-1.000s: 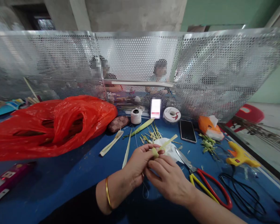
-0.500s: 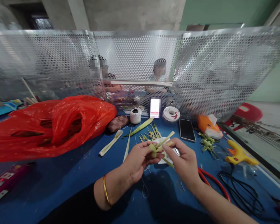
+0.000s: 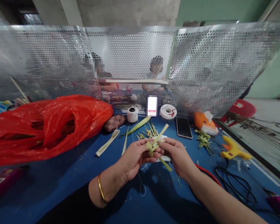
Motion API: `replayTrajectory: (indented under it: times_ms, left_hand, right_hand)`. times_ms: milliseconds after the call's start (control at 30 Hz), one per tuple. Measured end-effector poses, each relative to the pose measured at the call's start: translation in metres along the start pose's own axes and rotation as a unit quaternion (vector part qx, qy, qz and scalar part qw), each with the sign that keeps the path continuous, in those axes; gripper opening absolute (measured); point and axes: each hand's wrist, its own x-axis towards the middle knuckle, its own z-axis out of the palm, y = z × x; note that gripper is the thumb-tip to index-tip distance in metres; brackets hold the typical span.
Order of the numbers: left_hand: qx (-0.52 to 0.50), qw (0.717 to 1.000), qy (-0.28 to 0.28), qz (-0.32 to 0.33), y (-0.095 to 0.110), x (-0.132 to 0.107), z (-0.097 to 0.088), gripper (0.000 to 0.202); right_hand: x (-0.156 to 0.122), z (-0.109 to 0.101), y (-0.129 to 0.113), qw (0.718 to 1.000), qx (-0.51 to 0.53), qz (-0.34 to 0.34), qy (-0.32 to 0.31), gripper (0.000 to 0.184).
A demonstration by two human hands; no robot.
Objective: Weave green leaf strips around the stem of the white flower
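Observation:
Pale green leaf strips (image 3: 150, 148), folded across one another, are pinched between my two hands above the blue table. My left hand (image 3: 138, 154), with a gold bangle at the wrist, grips the folded part between thumb and fingers. On the other side, my right hand (image 3: 174, 152) has its thumb and fingertips closed on the strips close to the left fingertips. One strip end sticks up and another hangs below. Behind the hands lies white paper (image 3: 163, 159), partly covered, near cut leaf pieces (image 3: 151, 132). Loose white thread (image 3: 142, 190) curls on the table below my hands.
On the left spreads a red plastic bag (image 3: 49, 130). A checkered pouch (image 3: 114, 122), thread cone (image 3: 132, 114), ribbon spool (image 3: 168, 112) and phone (image 3: 184, 127) line the back. At right are a tissue pack (image 3: 205, 123), yellow glue gun (image 3: 234, 149) and black cable (image 3: 233, 186). A perforated metal screen (image 3: 130, 49) stands behind.
My right hand has come closer to the left, its fingers now tighter on the strips at the fold. The whole view has shifted slightly, so the table things appear further left.

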Motion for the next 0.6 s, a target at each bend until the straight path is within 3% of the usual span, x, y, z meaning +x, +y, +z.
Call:
replayTrajectory:
  times_ms: [267,400,500,600]
  left_hand:
    - [-0.044,0.998,0.01,-0.037,0.006,-0.002,0.003,0.013]
    - [-0.065,0.996,0.035,-0.059,0.01,-0.001,0.001,0.013]
    - [-0.096,0.991,0.083,-0.051,0.012,0.002,-0.003,0.013]
    - [-0.11,0.99,0.075,-0.054,0.013,0.005,-0.006,0.012]
  right_hand:
    - [0.004,-0.001,0.003,0.999,0.004,0.044,-0.022,0.027]
    - [0.001,0.001,0.001,0.993,-0.116,-0.031,-0.017,0.026]
    - [-0.003,-0.002,-0.001,0.958,-0.244,-0.15,-0.016,0.019]
    - [-0.007,-0.008,-0.003,0.871,-0.394,-0.29,-0.047,0.009]
